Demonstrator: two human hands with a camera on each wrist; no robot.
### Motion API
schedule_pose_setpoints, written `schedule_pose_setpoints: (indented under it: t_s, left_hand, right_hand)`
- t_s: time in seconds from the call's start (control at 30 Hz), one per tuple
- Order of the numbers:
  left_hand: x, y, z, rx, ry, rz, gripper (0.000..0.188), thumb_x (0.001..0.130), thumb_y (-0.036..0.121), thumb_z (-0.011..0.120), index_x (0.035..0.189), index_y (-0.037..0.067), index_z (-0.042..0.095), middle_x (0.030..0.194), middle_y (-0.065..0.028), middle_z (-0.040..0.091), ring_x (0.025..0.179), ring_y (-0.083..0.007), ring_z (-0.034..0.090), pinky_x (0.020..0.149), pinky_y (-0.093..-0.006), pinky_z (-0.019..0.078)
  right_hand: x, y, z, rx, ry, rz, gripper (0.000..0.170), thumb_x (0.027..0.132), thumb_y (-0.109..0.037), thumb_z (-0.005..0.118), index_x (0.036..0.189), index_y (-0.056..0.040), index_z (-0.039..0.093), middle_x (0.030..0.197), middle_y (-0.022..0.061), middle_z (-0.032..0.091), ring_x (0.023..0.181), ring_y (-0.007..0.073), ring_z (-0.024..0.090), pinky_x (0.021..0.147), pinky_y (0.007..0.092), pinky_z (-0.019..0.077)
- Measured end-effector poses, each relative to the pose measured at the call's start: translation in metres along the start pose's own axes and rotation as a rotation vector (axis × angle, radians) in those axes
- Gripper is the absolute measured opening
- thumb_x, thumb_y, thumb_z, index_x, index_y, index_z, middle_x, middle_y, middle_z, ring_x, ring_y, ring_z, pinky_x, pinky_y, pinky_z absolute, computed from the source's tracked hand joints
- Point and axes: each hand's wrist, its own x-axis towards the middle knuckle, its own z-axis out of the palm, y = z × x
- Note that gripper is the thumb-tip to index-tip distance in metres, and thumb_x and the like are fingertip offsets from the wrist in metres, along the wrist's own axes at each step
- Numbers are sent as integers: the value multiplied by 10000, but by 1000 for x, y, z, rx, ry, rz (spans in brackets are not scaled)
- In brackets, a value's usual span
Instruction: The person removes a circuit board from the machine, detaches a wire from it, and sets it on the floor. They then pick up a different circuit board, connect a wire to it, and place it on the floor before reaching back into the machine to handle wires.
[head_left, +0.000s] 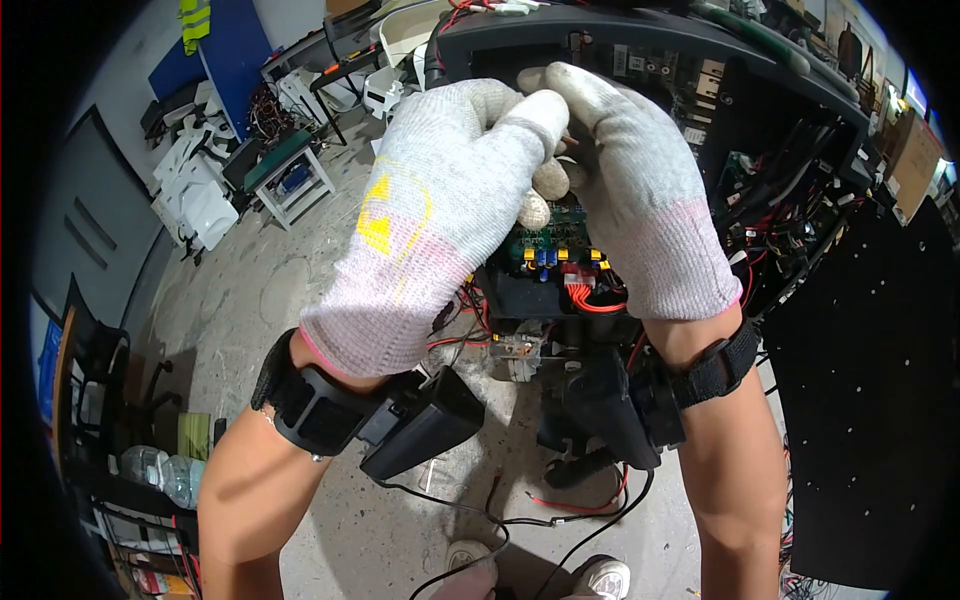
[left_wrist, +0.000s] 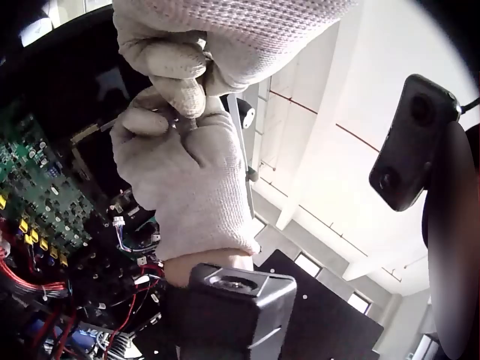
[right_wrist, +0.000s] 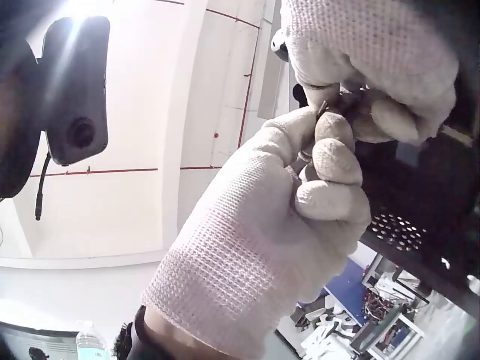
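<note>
Both hands wear pale knitted gloves and meet fingertip to fingertip above a green circuit board (head_left: 560, 238). My left hand (head_left: 440, 190), also in the right wrist view (right_wrist: 262, 217), pinches a small thin dark part (right_wrist: 322, 107) between thumb and curled forefinger. Opposite it, my right hand (head_left: 650, 180), seen from below in the left wrist view (left_wrist: 187, 180), has its fingers curled round the same spot. The gloves cover most of the part, so its shape cannot be told.
A black machine housing (head_left: 620, 30) stands open around the board, with red wires (head_left: 590, 298) in a connector and dark cable bundles at its right. A black perforated panel (head_left: 860, 400) is at the right. Loose cables lie on the floor; a green-topped stool (head_left: 278, 160) stands back left.
</note>
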Motion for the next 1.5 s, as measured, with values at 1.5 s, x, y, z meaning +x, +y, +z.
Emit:
schedule_pose_setpoints:
  t_s: [1.5]
  left_hand:
    - [-2,5,-11,447,69,347,248,836,229,504,909,8,590,768,-61,600,596,-142,563,529,-273,451]
  right_hand:
    - [20,4,-5,808,-143,250,163,833,-219,582,802,-60,596,655,27,583,431,110,502,367,183,410]
